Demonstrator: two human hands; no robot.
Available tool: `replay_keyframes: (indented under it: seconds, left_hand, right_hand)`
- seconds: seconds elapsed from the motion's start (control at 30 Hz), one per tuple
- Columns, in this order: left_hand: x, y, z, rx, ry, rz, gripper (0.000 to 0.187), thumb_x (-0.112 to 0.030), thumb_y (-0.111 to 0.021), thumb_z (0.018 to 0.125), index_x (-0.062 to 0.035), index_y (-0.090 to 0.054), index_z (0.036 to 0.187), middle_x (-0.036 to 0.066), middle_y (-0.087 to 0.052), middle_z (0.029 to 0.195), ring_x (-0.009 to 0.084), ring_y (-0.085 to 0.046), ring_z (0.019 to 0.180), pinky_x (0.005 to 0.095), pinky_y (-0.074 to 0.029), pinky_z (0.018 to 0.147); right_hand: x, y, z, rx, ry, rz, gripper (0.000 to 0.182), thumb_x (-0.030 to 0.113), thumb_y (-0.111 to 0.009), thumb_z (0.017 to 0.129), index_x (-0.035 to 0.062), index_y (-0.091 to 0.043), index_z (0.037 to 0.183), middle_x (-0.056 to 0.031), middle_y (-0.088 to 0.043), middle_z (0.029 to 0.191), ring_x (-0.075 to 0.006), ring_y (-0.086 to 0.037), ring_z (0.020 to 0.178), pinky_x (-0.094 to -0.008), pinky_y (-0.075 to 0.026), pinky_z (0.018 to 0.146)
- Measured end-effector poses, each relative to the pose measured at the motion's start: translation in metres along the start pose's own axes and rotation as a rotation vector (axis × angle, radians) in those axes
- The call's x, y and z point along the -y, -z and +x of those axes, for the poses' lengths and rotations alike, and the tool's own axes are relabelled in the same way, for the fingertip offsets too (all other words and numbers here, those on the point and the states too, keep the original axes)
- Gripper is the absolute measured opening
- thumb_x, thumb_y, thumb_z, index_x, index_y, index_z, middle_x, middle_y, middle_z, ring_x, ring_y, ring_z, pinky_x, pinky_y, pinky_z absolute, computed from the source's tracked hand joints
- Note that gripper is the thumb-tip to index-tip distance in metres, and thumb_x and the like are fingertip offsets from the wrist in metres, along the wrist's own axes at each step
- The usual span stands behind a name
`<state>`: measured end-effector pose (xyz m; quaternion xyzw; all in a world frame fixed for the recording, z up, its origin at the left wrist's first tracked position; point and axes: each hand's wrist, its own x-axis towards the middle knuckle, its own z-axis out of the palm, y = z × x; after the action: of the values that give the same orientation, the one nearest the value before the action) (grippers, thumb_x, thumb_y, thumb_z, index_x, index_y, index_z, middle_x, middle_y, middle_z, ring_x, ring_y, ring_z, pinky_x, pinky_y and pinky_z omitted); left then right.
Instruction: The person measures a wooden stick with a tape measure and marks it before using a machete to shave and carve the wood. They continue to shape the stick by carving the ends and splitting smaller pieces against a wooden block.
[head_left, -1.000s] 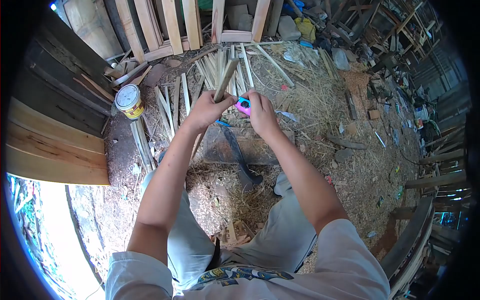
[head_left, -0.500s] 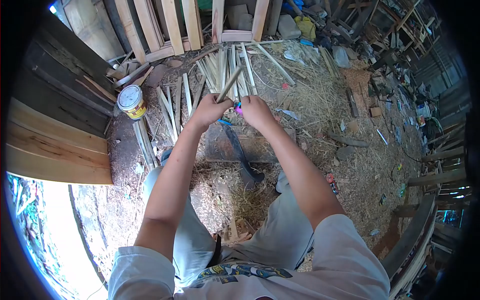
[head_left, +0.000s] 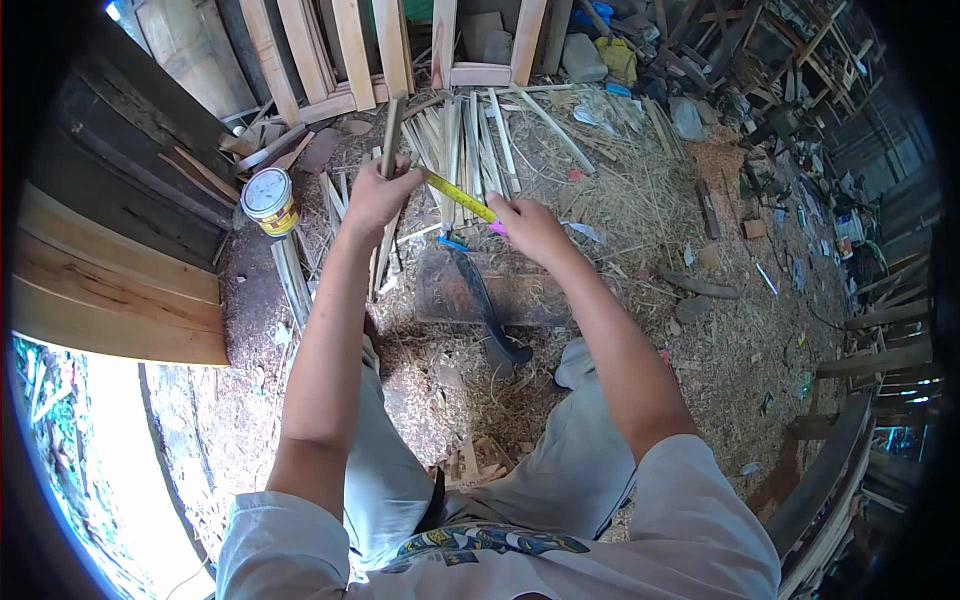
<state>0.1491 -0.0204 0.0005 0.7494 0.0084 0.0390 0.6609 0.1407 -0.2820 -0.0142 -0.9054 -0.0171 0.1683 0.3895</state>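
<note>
My left hand (head_left: 378, 200) is closed around a narrow wooden stick (head_left: 393, 130) that points away from me. At its thumb and fingers is the end of the yellow tape blade (head_left: 460, 198), which stretches slanting across to my right hand (head_left: 532, 228). That hand grips a tape measure (head_left: 497, 228), whose pink case shows only in part. Below them, a dark long-bladed knife (head_left: 475, 290) with a curved end rests across a wooden block (head_left: 435, 290) on the ground between my legs. Something blue (head_left: 452, 243) is at the knife's far end.
Several thin wooden strips (head_left: 500, 140) lie on the ground ahead. A paint bucket (head_left: 268, 200) stands at left, beside stacked planks (head_left: 120, 290). Boards (head_left: 350, 50) lean at the back. Shavings and straw (head_left: 640, 200) cover the ground at right, with a timber rack (head_left: 860, 350) along the edge.
My hands have moved apart, left hand to the left with the stick, right hand slightly right and down. A length of yellow tape now shows between them.
</note>
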Motion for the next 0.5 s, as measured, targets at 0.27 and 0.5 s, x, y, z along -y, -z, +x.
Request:
replay_keyframes:
  seconds: [0.27, 0.5]
  left_hand:
    - [0.000, 0.048, 0.013, -0.265, 0.076, -0.437, 0.015, -0.017, -0.073, 0.093, -0.0062, -0.065, 0.101, -0.006, -0.047, 0.069, 0.0059, -0.043, 0.055, 0.0268, -0.039, 0.053]
    - [-0.007, 0.043, 0.009, -0.211, 0.009, -0.461, 0.019, -0.024, -0.076, 0.094, -0.0072, -0.067, 0.097, -0.008, -0.045, 0.067, 0.0054, -0.040, 0.055, 0.0258, -0.036, 0.054]
  right_hand:
    - [-0.013, 0.013, 0.000, -0.096, 0.097, -0.133, 0.064, 0.059, -0.067, 0.091, -0.0041, -0.074, 0.100, -0.0182, -0.075, 0.089, -0.0338, -0.074, 0.091, -0.0417, -0.056, 0.083]
    - [-0.005, 0.017, -0.006, -0.146, 0.057, -0.123, 0.052, 0.053, -0.068, 0.090, 0.0017, -0.075, 0.096, -0.0164, -0.073, 0.083, -0.0320, -0.073, 0.081, -0.0440, -0.054, 0.075]
